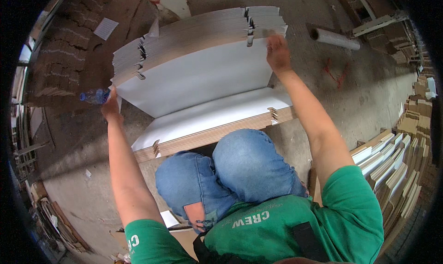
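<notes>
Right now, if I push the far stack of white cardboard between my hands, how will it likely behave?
The far stack is probably heavy, given its many closely packed layers. Its front sheet seems fairly stiff, since the broad white face looks flat, not sagging. The layers might slip against each other, as their edges look uneven and no strap shows.

Cardboard stack (198,82) blocking ahead, bottle (95,96) beside left hand (111,108), passage between stack and roll (337,39)

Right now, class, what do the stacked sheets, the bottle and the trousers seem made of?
Sheets: probably cardboard, smooth white faces with brown layered edges. Bottle: likely plastic, clear, its sides see-through. Trousers: apparently denim, matt, unevenly faded blue.
</notes>
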A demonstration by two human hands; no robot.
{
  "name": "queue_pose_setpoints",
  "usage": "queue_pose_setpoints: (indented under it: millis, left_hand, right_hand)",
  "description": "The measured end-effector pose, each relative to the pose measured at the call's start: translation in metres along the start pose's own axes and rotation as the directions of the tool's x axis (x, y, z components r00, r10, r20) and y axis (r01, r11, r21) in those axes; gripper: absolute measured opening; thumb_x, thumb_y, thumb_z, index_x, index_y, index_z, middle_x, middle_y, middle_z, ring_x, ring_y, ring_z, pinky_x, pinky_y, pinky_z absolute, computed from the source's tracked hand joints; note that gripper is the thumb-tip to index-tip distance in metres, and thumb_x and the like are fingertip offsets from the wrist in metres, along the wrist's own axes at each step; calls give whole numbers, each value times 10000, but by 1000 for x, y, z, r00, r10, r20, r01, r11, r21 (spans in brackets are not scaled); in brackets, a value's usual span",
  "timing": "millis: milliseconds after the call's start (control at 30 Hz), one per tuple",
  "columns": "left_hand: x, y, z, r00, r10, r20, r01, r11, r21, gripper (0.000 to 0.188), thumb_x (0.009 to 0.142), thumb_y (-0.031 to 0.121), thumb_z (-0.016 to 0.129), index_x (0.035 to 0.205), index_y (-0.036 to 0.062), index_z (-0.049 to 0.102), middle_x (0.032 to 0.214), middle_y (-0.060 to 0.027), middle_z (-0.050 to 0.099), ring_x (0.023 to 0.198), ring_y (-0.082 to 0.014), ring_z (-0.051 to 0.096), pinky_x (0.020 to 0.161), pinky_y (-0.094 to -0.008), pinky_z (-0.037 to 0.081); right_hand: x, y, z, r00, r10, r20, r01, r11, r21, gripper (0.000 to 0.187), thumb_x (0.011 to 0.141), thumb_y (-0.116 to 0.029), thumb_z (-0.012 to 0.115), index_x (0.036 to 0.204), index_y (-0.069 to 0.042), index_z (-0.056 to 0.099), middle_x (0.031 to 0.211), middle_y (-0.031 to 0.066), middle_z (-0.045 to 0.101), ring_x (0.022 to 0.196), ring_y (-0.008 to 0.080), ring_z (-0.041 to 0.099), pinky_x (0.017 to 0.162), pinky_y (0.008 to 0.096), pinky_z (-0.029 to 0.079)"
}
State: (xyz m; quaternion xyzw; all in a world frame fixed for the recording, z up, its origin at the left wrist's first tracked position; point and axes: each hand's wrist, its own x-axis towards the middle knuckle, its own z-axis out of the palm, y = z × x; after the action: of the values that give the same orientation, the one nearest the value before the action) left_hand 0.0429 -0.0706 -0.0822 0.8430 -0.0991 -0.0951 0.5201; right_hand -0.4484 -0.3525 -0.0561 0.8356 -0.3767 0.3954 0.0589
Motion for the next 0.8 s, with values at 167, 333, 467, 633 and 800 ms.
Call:
queue_pose_setpoints:
  millis: [167,333,467,633,800]
  left_hand:
    - [-31,30,-7,998,-3,62,23,943,-332,531,652,181,690,1104,-49,532,925,-87,591,831,-190,536,764,-318,414]
    - [-74,57,-46,982,-161,103,140,973,185,494,623,35,611,1100,-69,541,872,-97,608,796,-175,550,714,-294,434]
    - [-130,50,-95,960,277,32,-272,955,-117,333,717,18,615,1047,-25,591,953,-109,622,877,-159,577,783,-271,443]
    - [-236,161,-81,901,305,308,-173,905,-388,415,696,-33,649,1100,23,571,1040,-77,596,893,-142,569,807,-258,454]
    - [-264,192,-85,790,244,563,-29,931,-363,413,679,-31,655,1082,19,584,1002,-57,602,860,-112,564,776,-237,457]
  right_hand:
    - [28,31,-65,821,537,194,-551,834,29,216,729,-172,693,798,-46,532,714,52,580,638,193,542,609,281,443]
    - [35,49,-90,778,590,215,-624,689,369,188,757,-170,671,730,-41,537,655,-1,537,581,80,479,520,216,374]
    - [51,-35,-107,779,478,407,-627,583,516,155,745,-145,670,746,-43,553,652,-16,524,590,59,458,526,209,375]
    - [74,-153,-135,851,15,525,-461,500,733,98,768,-102,633,791,-28,573,713,3,555,630,90,503,564,231,419]
    - [90,-229,-157,845,-491,211,146,591,793,124,740,-72,614,855,-32,594,804,86,589,725,236,566,650,327,469]
